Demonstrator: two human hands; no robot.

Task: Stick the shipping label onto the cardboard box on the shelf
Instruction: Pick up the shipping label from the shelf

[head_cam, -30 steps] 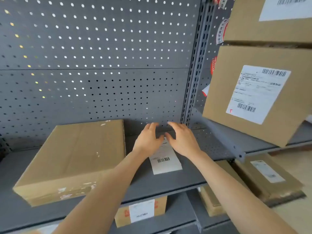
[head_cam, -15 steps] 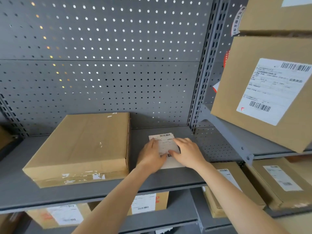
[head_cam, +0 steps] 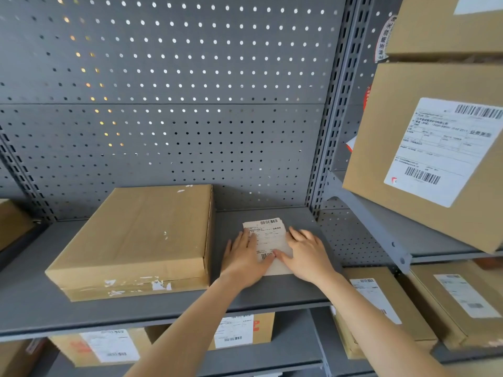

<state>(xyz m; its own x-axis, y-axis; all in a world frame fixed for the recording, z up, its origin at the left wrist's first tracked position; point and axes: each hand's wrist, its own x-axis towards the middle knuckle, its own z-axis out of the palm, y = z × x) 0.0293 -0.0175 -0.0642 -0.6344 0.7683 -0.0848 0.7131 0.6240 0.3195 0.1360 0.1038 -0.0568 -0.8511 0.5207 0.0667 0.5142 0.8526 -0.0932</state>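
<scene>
Frame ctr: L hand (head_cam: 246,261) & R hand (head_cam: 307,255) lay flat, fingers straight, on shipping label (head_cam: 268,235) on grey shelf (head_cam: 136,308); cardboard box (head_cam: 144,235) just left, unlabelled.

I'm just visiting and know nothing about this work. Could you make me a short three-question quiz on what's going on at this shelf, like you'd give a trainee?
1. True or false: the shipping label is already stuck on the unlabelled cardboard box.
2. Where does the label lie? A) on the box top B) flat on the grey shelf, right of the box C) on the pegboard
3. Fill in: the left hand and right hand both rest on the ____.

Key
1. False; the box top shows no label.
2. B
3. Label; one hand on each side, thumbs meeting near its lower barcode.
</scene>
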